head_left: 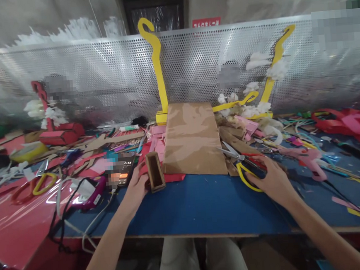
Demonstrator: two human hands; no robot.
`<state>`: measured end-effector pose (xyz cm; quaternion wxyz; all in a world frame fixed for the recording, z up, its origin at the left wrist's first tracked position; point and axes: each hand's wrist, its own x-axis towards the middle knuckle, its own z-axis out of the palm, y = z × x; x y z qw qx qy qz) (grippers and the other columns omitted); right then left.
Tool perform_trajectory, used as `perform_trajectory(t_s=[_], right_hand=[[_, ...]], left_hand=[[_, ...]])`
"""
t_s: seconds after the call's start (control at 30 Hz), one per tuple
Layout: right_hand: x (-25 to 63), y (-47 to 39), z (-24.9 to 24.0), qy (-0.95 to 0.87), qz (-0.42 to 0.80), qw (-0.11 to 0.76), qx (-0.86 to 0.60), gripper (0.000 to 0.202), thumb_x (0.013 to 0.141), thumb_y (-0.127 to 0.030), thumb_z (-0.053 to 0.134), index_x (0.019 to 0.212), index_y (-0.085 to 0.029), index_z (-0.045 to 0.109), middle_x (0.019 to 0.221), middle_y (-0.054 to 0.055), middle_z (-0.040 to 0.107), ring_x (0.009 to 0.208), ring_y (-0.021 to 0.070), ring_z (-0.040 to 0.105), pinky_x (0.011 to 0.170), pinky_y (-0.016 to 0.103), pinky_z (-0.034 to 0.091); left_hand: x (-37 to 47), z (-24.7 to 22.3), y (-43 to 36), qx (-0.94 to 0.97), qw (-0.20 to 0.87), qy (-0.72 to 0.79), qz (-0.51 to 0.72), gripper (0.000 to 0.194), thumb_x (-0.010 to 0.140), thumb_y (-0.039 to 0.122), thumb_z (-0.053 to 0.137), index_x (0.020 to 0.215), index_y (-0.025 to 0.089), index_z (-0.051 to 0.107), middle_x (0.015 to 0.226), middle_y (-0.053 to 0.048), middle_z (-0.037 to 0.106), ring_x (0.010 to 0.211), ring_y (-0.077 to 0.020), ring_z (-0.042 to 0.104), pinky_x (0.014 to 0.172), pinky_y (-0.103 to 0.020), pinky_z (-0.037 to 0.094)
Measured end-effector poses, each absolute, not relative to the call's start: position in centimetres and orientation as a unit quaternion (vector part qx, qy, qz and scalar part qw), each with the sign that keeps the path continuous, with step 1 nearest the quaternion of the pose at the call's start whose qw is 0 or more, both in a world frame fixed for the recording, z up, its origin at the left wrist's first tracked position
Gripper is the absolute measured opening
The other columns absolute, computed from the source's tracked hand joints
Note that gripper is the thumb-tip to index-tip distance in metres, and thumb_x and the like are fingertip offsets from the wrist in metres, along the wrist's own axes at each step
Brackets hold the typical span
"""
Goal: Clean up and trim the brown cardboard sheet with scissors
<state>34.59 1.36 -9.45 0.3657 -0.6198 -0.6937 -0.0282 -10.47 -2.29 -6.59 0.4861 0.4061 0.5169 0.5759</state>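
Note:
My left hand (139,179) is closed on the side of a small open cardboard box (155,173), which stands at the table's near middle with its hollow facing me. Fingers of my right hand (273,179) wrap around the handles of a pair of scissors (246,163), one loop red and the other yellow. The scissor blades point left and are slightly apart. Between my hands, a sheet of brown cardboard (193,140) with torn paper patches leans up from the table. Behind it a yellow hook-topped cutout (159,70) stands upright.
A second pair of scissors (45,183), a phone (123,169) and cables lie to the left. To the right is a pink glue gun (306,158) with its cord. Coloured scraps cover the back of the blue table (198,204), before a perforated metal panel (190,67).

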Motion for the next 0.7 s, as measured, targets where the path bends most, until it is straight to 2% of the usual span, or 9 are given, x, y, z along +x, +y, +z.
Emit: perform_trajectory(t_s=[0.13,0.23,0.47,0.6,0.7], right_hand=[[34.4,1.2,-9.4,-0.693,-0.021,0.366,-0.621,0.055,0.078,-0.051,0.065,0.124,-0.021,0.056,0.124,0.015,0.067,0.112,0.0358,0.065,0.101,0.05,0.048],[34.6,1.2,-9.5,-0.686,-0.013,0.374,-0.624,0.055,0.077,-0.051,0.066,0.123,-0.022,0.056,0.123,0.013,0.067,0.113,0.0356,0.065,0.102,0.051,0.049],[35.0,1.1,-9.5,-0.652,-0.007,0.404,-0.642,0.059,0.078,-0.053,0.068,0.126,-0.022,0.056,0.121,0.014,0.069,0.11,0.0355,0.066,0.1,0.051,0.05],[35.2,1.3,-9.7,-0.624,-0.006,0.433,-0.65,0.062,0.077,-0.055,0.069,0.126,-0.021,0.056,0.12,0.014,0.069,0.107,0.0344,0.068,0.099,0.049,0.05],[35.3,1.6,-10.0,-0.625,0.005,0.43,-0.652,0.061,0.076,-0.055,0.07,0.126,-0.023,0.057,0.119,0.012,0.071,0.106,0.0333,0.069,0.099,0.048,0.05]], left_hand=[[-11.6,-7.6,-1.4,0.515,0.339,0.57,0.544,0.044,0.093,0.033,0.057,0.135,0.021,0.058,0.135,-0.011,0.067,0.126,-0.0247,0.062,0.105,-0.037,0.048],[-12.0,-8.1,-1.0,0.522,0.302,0.576,0.552,0.043,0.093,0.035,0.058,0.134,0.02,0.057,0.141,-0.012,0.063,0.133,-0.0248,0.057,0.115,-0.039,0.039],[-11.1,-8.5,-5.0,0.531,0.232,0.614,0.535,0.046,0.096,0.043,0.057,0.137,0.024,0.055,0.144,-0.012,0.06,0.134,-0.0294,0.056,0.115,-0.043,0.04],[-10.1,-8.6,-7.0,0.591,0.163,0.61,0.503,0.053,0.093,0.042,0.065,0.142,0.027,0.051,0.147,-0.012,0.056,0.137,-0.0316,0.051,0.117,-0.045,0.037],[-10.2,-8.7,-6.8,0.609,0.168,0.601,0.489,0.051,0.094,0.041,0.064,0.141,0.028,0.051,0.145,-0.01,0.057,0.133,-0.03,0.054,0.115,-0.043,0.039]])
